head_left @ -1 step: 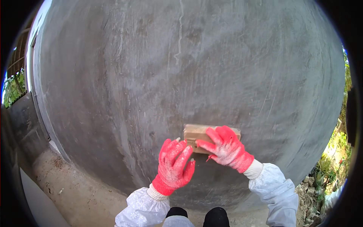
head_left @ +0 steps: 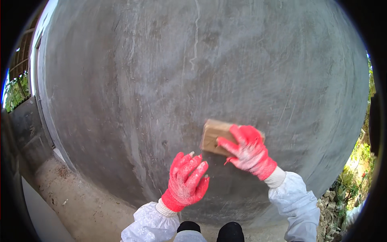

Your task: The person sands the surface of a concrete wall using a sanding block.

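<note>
A grey plastered wall (head_left: 173, 92) fills most of the view. Against its lower middle lies a tan, brick-shaped wooden block (head_left: 213, 139), tilted with its left end higher. My right hand (head_left: 250, 152), in a red-coated, dust-whitened glove, grips the block; the hand covers its right part, and the face against the wall is hidden. Below and left of the block is my left hand (head_left: 186, 179), in a matching glove. Its fingers are spread and slightly bent, with nothing in them, apart from the block and close to the wall.
At the lower left are a dusty floor (head_left: 84, 201) and a low grey wall (head_left: 28, 121). Rubble (head_left: 328, 205) and plants (head_left: 350, 181) lie beyond the wall's right edge. My dark-clad knees (head_left: 231, 232) show at the bottom.
The wooden block has moved up and slightly right in my right hand, and its left end has tilted upward. My left hand has stayed nearly in place, now farther from the block.
</note>
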The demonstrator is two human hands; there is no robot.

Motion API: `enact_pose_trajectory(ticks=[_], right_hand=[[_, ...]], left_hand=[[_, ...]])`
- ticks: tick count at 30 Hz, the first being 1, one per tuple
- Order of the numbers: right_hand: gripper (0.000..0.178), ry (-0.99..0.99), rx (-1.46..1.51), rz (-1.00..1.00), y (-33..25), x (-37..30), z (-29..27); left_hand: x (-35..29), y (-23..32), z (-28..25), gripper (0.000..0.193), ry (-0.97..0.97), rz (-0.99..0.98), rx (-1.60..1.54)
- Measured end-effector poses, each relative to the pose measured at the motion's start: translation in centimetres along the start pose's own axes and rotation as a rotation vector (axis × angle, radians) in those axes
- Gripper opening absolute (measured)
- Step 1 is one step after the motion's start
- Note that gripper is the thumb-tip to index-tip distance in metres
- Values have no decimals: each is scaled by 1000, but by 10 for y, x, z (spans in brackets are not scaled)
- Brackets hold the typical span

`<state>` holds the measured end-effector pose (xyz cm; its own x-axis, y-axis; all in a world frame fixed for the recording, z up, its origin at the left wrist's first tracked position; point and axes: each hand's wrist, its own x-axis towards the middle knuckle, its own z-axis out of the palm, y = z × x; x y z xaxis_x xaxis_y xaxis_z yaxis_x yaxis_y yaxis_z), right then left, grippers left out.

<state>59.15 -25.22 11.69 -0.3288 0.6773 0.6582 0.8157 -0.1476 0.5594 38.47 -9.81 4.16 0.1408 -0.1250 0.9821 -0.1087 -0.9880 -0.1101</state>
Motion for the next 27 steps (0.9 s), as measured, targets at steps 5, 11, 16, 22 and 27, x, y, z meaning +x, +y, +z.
enact_pose_trajectory(ticks=[5,11,16,22,27], right_hand=[[88,526,-308,544,73,72,-57],[86,-109,-11,-142,-44,38,58],[91,-6,-75,-88,-20,95,13],[86,492,-242,494,33,178,-33],[91,-101,-73,-334,-90,83,97]], left_hand=[[-10,2,-43,58,-36,11,40],[-9,18,-34,60,18,-70,-45],[-29,26,-44,58,-60,-103,-44],[-29,12,-42,58,-13,-270,17],[-55,24,-19,57,-20,-394,-90]])
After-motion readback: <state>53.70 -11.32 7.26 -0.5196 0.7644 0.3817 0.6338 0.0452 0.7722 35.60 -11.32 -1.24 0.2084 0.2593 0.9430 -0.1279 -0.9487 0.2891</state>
